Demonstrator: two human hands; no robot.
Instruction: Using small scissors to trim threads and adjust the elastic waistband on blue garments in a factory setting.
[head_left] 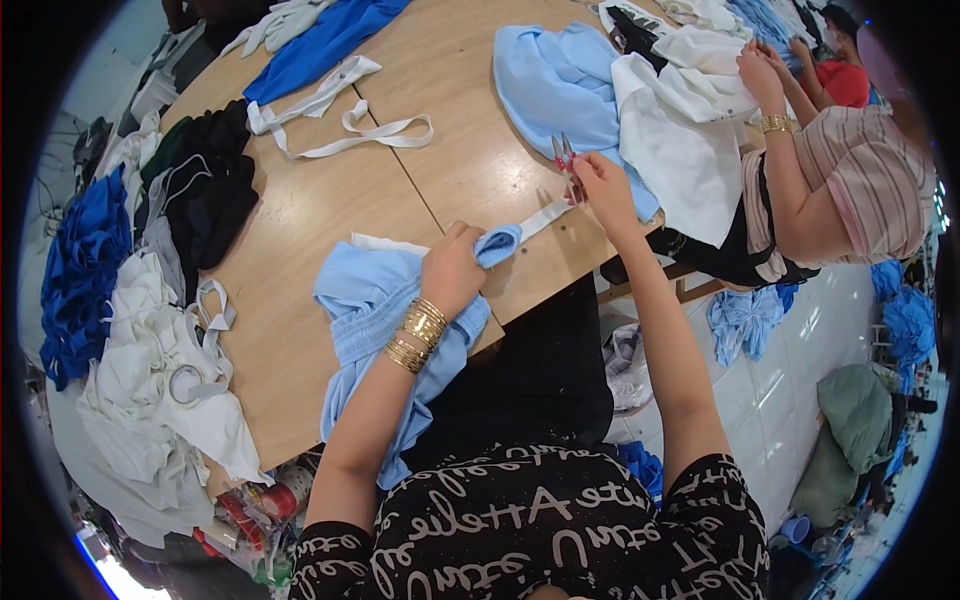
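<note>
My left hand (pixel 452 272), with gold bangles at the wrist, is closed on a light blue garment (pixel 365 290) at the table's near edge. A rolled part of the cloth sticks out past its fingers. From there a white strip (pixel 545 218) runs to my right hand (pixel 604 194). That hand is closed around small thread snips (pixel 563 158) with red on the handles, their two blades apart and pointing away from me. The strip's end is hidden at the right fingers, so whether they pinch it I cannot tell.
A loose white band (pixel 390 132) lies on the wooden table (pixel 300 210). White (pixel 150 350), black (pixel 215 190) and dark blue cloth (pixel 85 270) are heaped at left. Light blue cloth (pixel 560 80) lies at the far right, beside a co-worker (pixel 850 185) handling white cloth (pixel 690 130).
</note>
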